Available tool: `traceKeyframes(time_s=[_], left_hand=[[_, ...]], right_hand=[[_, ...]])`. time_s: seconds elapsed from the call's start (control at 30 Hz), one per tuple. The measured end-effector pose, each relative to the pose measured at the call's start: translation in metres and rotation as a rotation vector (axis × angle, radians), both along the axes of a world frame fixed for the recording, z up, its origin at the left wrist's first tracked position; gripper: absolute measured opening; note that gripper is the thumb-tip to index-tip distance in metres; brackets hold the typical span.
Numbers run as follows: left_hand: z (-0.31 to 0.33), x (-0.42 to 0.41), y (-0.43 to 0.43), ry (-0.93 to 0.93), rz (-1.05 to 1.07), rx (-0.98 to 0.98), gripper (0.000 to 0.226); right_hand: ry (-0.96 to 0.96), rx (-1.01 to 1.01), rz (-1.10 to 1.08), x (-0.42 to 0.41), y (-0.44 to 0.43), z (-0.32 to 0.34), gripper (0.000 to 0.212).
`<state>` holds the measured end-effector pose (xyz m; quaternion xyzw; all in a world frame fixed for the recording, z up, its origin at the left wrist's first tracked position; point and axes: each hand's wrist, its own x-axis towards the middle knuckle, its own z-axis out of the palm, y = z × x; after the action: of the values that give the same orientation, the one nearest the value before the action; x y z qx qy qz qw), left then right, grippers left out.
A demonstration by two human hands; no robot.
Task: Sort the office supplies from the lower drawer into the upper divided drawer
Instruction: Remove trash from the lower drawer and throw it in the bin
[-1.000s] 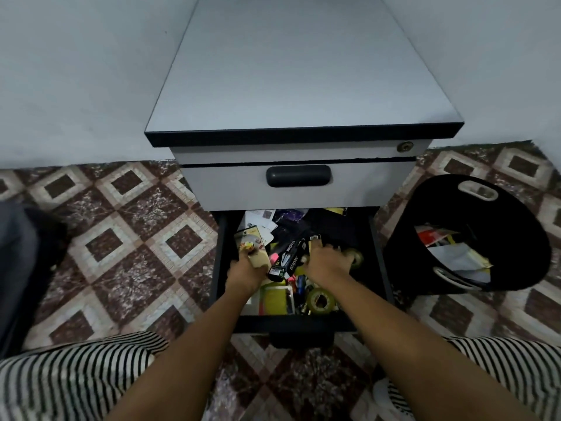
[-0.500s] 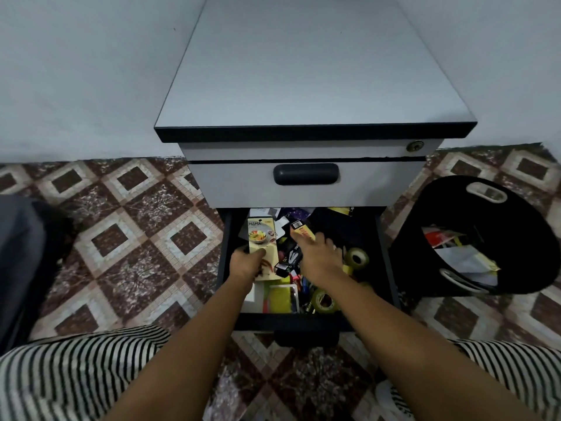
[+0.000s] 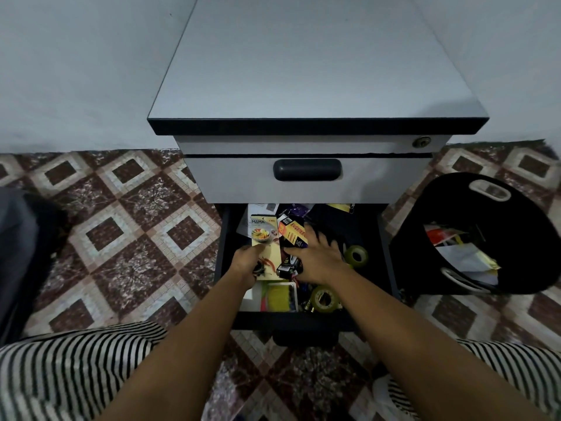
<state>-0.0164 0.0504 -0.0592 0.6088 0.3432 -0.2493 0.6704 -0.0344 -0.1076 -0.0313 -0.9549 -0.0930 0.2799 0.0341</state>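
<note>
Half a second ago the right hand (image 3: 318, 256) had a small orange-and-black cardboard box (image 3: 293, 235) lifted at its fingertips. Now that hand has come down flat over the clutter, and the box lies tilted in the fork between thumb and forefinger. The fingers are splayed and nearly straight over dark items, and whether they actually grip the box cannot be told. The left hand (image 3: 246, 264) has kept its hold: its fingers curl round the near end of a cream food packet printed MAMA (image 3: 263, 235), which lies lengthwise just left of the box.

Both bare forearms reach forward and down from striped trouser legs (image 3: 76, 375) into the open black lower drawer (image 3: 225, 253). The supplies are all in there — a yellowish roll of clear tape (image 3: 355, 254) just right of the right hand, a second tape roll (image 3: 323, 299) under the wrist, and a yellow pad in a clear case (image 3: 280, 296) at the front. The grey upper drawer (image 3: 230, 183), with its black recessed handle (image 3: 306, 170), is closed.

The grey cabinet with a black-edged top (image 3: 318, 71) stands against a pale wall (image 3: 76, 71) on brown-and-cream diamond tile floor (image 3: 121, 238). A black bag holding papers (image 3: 425, 262) sits to its right.
</note>
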Motion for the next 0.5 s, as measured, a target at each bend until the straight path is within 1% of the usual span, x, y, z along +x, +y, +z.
traceKeyframes(time_s=[0.1, 0.2, 0.27, 0.33, 0.5], left_hand=[[0.003, -0.003, -0.004, 0.009, 0.009, -0.012, 0.019], [0.004, -0.006, -0.007, 0.017, 0.035, -0.040, 0.021], [0.006, -0.008, -0.008, 0.024, 0.049, -0.067, 0.015], [0.008, -0.010, -0.009, 0.028, 0.059, -0.090, 0.009], [0.010, -0.009, -0.009, 0.050, 0.108, -0.186, 0.010]], right_hand=[[-0.054, 0.084, -0.057, -0.007, -0.003, -0.002, 0.068], [-0.120, 0.148, -0.107, -0.014, -0.006, -0.003, 0.060], [-0.158, 0.190, -0.144, -0.019, -0.009, -0.004, 0.055], [-0.173, 0.241, -0.190, -0.023, -0.012, -0.003, 0.052], [-0.165, 0.427, -0.313, -0.031, -0.016, 0.005, 0.046]])
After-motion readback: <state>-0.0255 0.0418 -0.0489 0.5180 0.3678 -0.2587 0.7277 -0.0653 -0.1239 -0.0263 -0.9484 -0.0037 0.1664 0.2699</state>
